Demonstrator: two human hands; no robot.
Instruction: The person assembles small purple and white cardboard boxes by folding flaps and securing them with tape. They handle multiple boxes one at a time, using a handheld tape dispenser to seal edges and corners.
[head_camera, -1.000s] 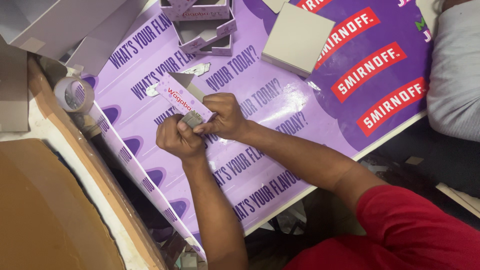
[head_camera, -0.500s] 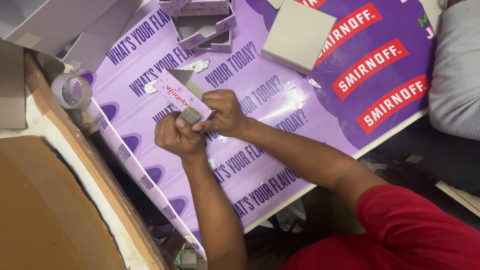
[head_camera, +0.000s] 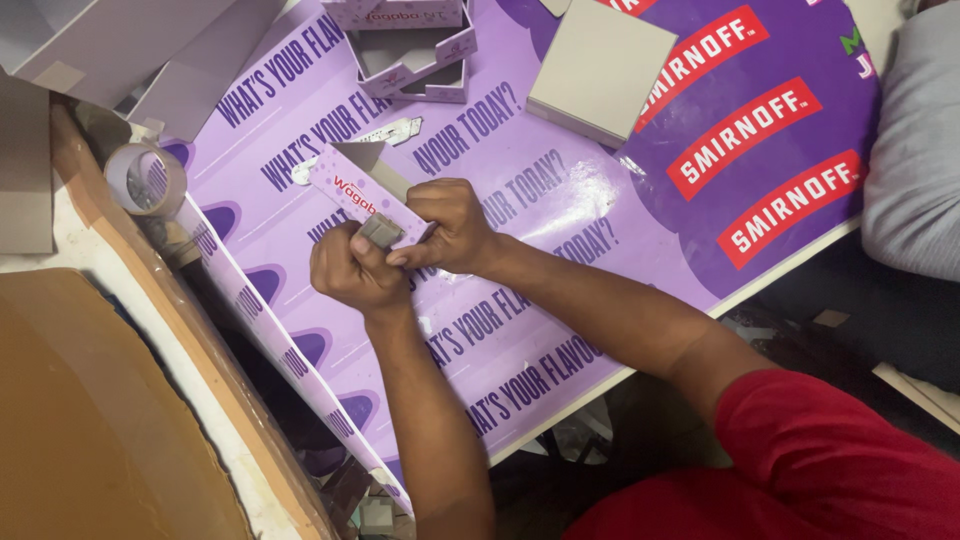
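Pink cardboard strip (head_camera: 352, 196) pinched by both hands: left hand (head_camera: 350, 268) and right hand (head_camera: 452, 225) fingers closed on grey end flap (head_camera: 381, 231), fold unfinished; assembled trays (head_camera: 415, 60) beyond.

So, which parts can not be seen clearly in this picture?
- Head view: the near end of the pink cardboard strip is hidden by the left hand and right hand.
- The small grey piece: too small to identify.
- The open box: cut off by the top edge.
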